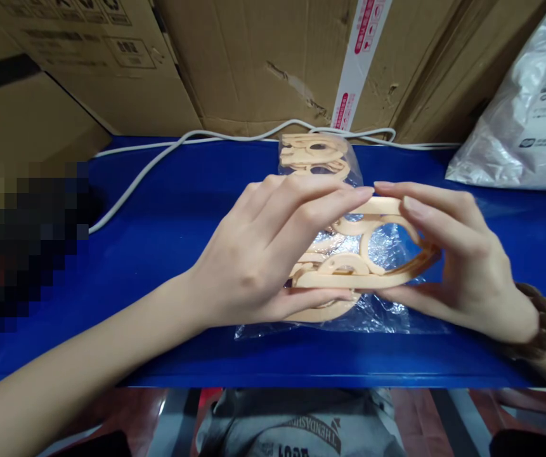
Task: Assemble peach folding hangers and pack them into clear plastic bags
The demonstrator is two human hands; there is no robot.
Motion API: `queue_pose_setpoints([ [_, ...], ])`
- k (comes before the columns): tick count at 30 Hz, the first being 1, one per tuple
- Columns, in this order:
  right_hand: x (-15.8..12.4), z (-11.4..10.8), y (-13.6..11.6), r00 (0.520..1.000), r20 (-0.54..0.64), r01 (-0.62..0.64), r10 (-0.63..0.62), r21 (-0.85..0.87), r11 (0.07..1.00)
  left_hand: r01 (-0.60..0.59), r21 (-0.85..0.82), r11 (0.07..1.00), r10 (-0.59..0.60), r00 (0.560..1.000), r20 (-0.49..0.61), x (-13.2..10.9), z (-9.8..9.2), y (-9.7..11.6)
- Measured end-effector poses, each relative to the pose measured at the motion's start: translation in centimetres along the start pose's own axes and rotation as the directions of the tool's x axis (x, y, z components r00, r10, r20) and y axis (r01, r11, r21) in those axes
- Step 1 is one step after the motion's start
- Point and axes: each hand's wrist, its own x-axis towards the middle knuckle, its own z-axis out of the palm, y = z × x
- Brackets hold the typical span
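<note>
Both hands grip a beige plastic folding hanger, with long bars, a rounded right end and curved parts inside. My left hand holds its left part, fingers along the far bar and thumb under the near one. My right hand closes around the rounded end, thumb below the near bar. The fingertips of the two hands almost meet at the far bar. More beige plastic pieces lie behind and beneath my hands, on or in a clear plastic bag. My left hand hides part of them.
The blue tabletop carries a white cable along its back. Cardboard boxes stand behind. A white plastic parcel sits at the right rear, and a dark, partly pixelated thing is at the left.
</note>
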Motion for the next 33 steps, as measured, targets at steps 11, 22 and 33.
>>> queue_pose_setpoints([
  [11, 0.4, 0.2, 0.0, 0.998, 0.061, -0.012, 0.012, 0.012, 1.0, 0.072, -0.019, 0.997, -0.068, 0.983, 0.17, 0.4, 0.0, -0.5],
  [22, 0.2, -3.2, 4.7, 0.943, 0.196, -0.303, 0.269, 0.169, 0.938, -0.009, -0.178, 0.984, 0.037, 0.988, 0.152, -0.1, 2.6, -3.2],
  [33, -2.4, -5.6, 10.2, 0.764, 0.527, -0.568, 0.372, 0.276, 0.775, -0.003, -0.141, 0.99, 0.044, 0.956, 0.29, -0.4, 3.2, -3.8],
])
